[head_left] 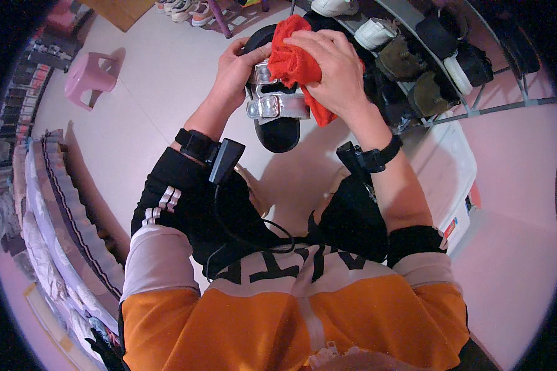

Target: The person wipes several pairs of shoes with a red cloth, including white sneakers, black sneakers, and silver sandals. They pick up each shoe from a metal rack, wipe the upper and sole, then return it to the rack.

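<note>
A black-soled sandal (278, 134) with two silver buckled straps hangs above the floor in front of me, its toe or heel end towards my body. My left hand (234, 69) grips it by the left edge, the thumb lying over the upper strap. In my right hand (334, 69) is a bunched red cloth (294, 60), pressed against the sandal's upper right side. One corner of the cloth dangles below that hand. The cloth hides part of the upper strap and the sole's far end.
At the right stands a metal shoe rack (473, 111) with several shoes, among them a white shoe (376, 33). Below it leans a white plastic container (459, 162). A pink stool (90, 79) is at the left, a bed (60, 195) nearer me. Sneakers (199, 16) stand at the back.
</note>
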Action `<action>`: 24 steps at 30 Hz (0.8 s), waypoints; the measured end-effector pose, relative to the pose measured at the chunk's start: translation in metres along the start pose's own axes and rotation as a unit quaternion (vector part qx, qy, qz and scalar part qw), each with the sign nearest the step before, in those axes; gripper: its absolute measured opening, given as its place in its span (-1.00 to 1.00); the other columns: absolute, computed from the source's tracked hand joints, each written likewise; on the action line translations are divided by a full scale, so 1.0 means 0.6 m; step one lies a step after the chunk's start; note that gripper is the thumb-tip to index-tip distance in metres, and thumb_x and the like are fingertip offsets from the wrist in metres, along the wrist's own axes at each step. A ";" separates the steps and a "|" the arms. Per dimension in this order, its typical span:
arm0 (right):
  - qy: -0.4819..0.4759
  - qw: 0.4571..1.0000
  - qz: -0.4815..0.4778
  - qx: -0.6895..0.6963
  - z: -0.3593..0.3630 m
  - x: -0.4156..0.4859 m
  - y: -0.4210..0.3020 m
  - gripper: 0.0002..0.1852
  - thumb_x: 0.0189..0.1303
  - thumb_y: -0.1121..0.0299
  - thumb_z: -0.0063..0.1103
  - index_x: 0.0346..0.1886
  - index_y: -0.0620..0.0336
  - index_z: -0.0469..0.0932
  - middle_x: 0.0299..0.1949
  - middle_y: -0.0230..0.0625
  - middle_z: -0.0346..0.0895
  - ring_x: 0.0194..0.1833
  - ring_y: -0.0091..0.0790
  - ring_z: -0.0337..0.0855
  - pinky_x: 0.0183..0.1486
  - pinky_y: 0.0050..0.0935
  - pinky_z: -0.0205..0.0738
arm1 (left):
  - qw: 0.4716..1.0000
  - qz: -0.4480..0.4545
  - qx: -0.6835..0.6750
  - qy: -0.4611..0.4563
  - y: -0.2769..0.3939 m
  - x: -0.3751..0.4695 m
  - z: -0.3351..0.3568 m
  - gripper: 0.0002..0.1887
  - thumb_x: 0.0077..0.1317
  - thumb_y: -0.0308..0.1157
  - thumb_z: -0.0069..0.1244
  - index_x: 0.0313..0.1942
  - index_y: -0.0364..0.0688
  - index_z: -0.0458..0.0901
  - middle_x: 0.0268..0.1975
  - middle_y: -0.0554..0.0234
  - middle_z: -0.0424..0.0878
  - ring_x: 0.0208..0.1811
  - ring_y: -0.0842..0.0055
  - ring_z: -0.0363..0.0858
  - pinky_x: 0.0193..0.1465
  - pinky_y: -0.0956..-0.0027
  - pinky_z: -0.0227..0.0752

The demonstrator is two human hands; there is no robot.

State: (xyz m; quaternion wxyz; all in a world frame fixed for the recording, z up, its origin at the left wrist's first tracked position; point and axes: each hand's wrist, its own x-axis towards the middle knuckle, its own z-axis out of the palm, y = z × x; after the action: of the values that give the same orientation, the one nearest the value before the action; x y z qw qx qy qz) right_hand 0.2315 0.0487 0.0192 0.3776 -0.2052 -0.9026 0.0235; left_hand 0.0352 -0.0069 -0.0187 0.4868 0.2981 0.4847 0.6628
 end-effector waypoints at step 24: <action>0.035 0.990 0.056 0.125 0.047 0.004 0.012 -0.35 -0.08 0.43 0.33 0.21 -0.16 0.49 0.21 -0.36 0.52 0.24 -0.16 0.46 0.24 -0.16 0.40 | 0.933 0.216 0.287 -0.027 -0.024 0.011 -0.010 -0.42 0.07 -0.29 0.39 0.07 -0.30 0.56 -0.03 0.11 0.70 -0.05 0.46 0.67 0.06 0.39 0.54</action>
State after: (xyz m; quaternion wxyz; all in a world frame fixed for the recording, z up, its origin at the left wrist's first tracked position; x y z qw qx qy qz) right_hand 0.2128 0.0594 -0.0006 0.4296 -0.2074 -0.8660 0.1498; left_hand 0.0330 -0.0021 -0.0345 0.2386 0.5406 0.5650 0.5759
